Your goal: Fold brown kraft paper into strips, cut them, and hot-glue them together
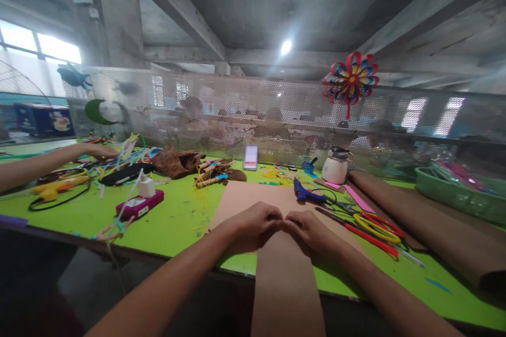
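Note:
A strip of brown paper [286,284] hangs over the table's front edge toward me. My left hand [263,219] pinches its far end with closed fingers. Right beside it, my right hand [302,225] pinches the same end, the fingertips of both hands almost touching. Under and beyond my hands lies a larger flat brown sheet [241,200] on the green table [182,221]. A blue glue gun [310,193] rests on the sheet's right part, near scissors with yellow and red handles [379,227] and a red-handled tool [371,241].
At left, another person's hand [100,151] reaches over coloured strips. Nearby are a purple power strip [140,205] and a yellow glue gun [53,188]. A phone [250,157], a white kettle [335,166], a brown paper roll [419,226] and a green basket [458,195] stand farther back and right.

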Demonstrator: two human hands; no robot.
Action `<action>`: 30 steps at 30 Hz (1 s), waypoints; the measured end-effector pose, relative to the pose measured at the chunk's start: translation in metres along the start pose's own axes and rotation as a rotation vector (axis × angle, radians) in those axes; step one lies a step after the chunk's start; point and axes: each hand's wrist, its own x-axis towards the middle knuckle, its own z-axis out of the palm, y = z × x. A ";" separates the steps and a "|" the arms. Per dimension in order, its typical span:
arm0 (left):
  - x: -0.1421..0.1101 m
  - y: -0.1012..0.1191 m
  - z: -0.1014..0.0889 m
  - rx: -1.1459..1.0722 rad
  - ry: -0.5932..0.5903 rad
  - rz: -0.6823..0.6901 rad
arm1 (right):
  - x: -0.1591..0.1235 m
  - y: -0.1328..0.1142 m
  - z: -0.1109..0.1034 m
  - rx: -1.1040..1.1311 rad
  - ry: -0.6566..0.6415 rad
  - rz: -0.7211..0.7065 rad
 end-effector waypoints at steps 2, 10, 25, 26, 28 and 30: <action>0.001 0.001 -0.001 -0.009 -0.009 -0.007 | 0.000 0.000 0.000 -0.021 -0.004 -0.002; -0.001 0.007 -0.011 0.045 -0.022 -0.061 | -0.002 -0.007 -0.009 0.057 0.020 0.056; -0.003 -0.009 -0.017 -0.066 0.045 -0.163 | -0.001 0.025 -0.011 0.361 -0.088 0.175; -0.002 -0.012 -0.017 -0.091 0.016 -0.160 | -0.001 0.028 -0.010 0.379 -0.092 0.183; 0.000 -0.018 -0.018 -0.146 -0.048 -0.162 | 0.000 0.033 -0.010 0.429 -0.129 0.202; 0.000 -0.021 -0.020 -0.195 -0.090 -0.165 | 0.000 0.034 -0.012 0.481 -0.179 0.220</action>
